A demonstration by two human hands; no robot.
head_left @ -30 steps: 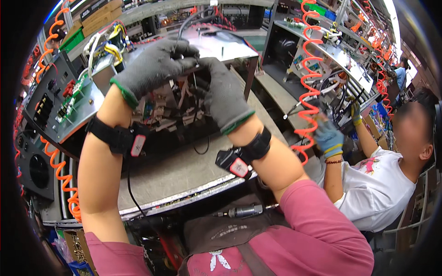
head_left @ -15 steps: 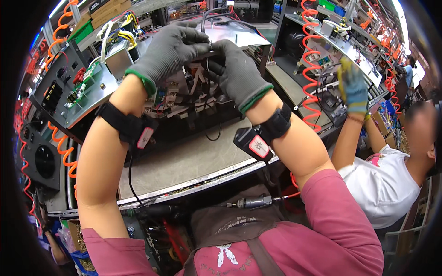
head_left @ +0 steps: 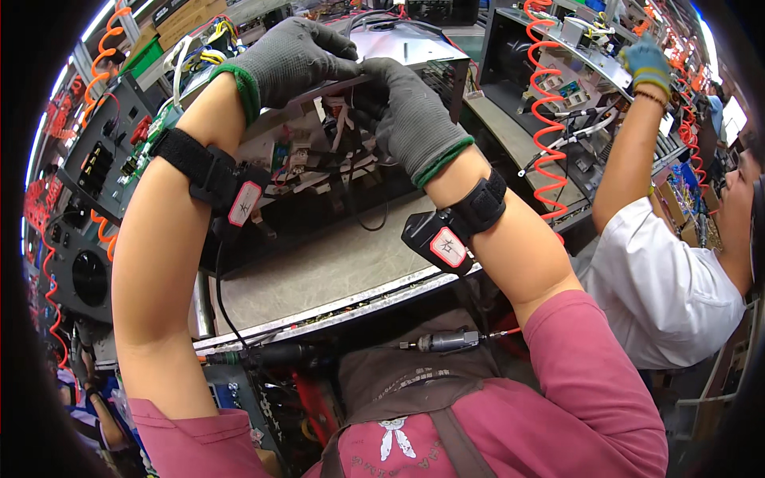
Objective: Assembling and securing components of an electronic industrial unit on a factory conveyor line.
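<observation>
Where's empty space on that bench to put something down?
The widest bare patch is the bench top, between the open metal case and the pale front rim. A narrower pale strip shows between the case and the red coiled hose. It's crowded inside the case, full of wires, and at its top edge, where the left hand and right hand are.

A pale, worn-edged workbench [head_left: 343, 291] stands in front, bright strip lighting [head_left: 708, 44] far right.

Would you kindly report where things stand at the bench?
Left hand, right hand at chassis top edge; grip unclear. Front open, internal parts showing. Black cable hanging in front.
</observation>
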